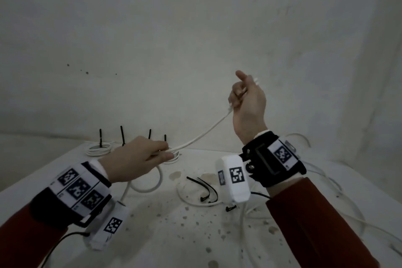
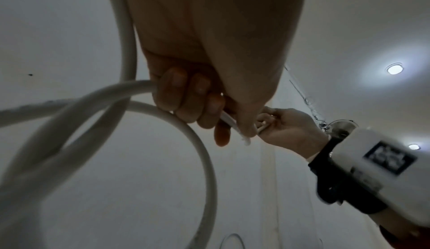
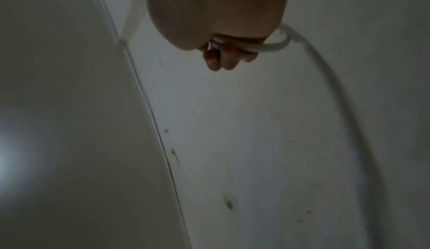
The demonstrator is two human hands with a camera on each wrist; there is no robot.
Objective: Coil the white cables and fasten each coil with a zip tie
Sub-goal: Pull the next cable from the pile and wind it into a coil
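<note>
Nearest, loose black zip ties lie on the stained white table between the two forearms, with slack white cabling trailing off to the right. Above them the left hand curls its fingers round a white cable just over the table, a loop of it hanging beneath the palm, while the raised right hand grips the same cable near its end, so the cable runs slantwise up between them. Farthest back, by the wall, finished coils lie with black zip-tie tails standing up.
</note>
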